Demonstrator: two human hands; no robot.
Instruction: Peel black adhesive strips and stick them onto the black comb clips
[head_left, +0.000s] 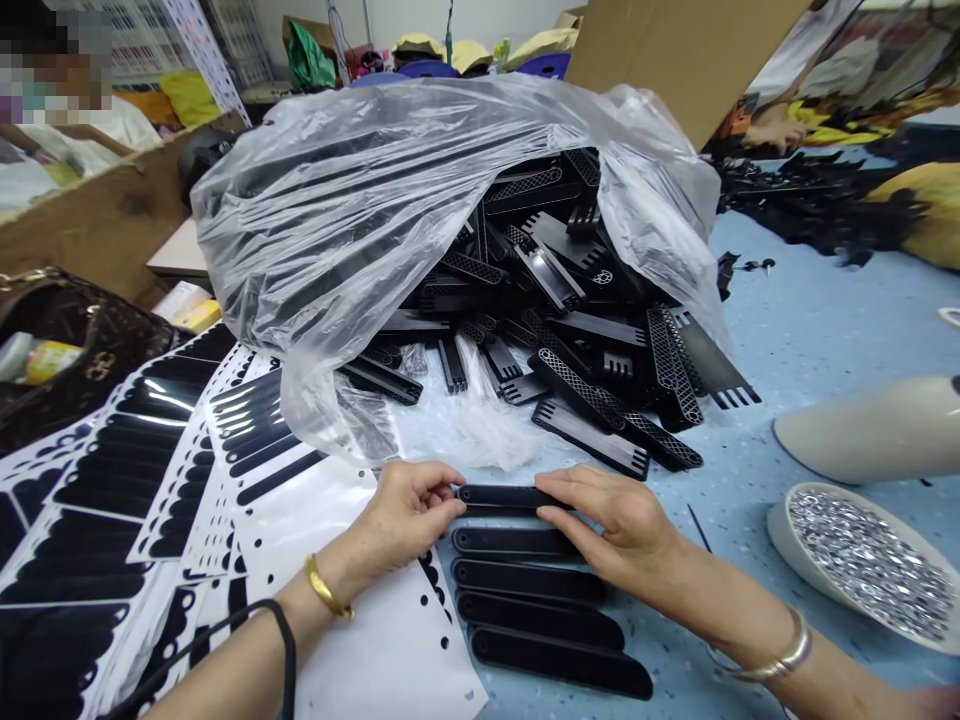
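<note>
A long, narrow black plastic piece (499, 496) with rounded ends and a small hole near its left end lies crosswise between my hands. The fingertips of my left hand (409, 510) pinch at its left end. At the right end, my right hand (619, 520) grips it between thumb and fingers. Closer to me, several similar black pieces (540, 620) lie in a column on the blue table (765, 290). Beneath my left wrist is a white backing sheet (337, 580), with a few black strips (274, 470) still on its upper part.
A clear plastic bag (337, 220) spills black notched plastic parts (592, 435) just beyond my hands. At right stand a bowl of small shiny metal pieces (870, 560) and a pale cylindrical object (870, 430). More strip sheets (135, 450) and a brown handbag (82, 340) are at left. A co-worker's hand (776, 128) shows at upper right.
</note>
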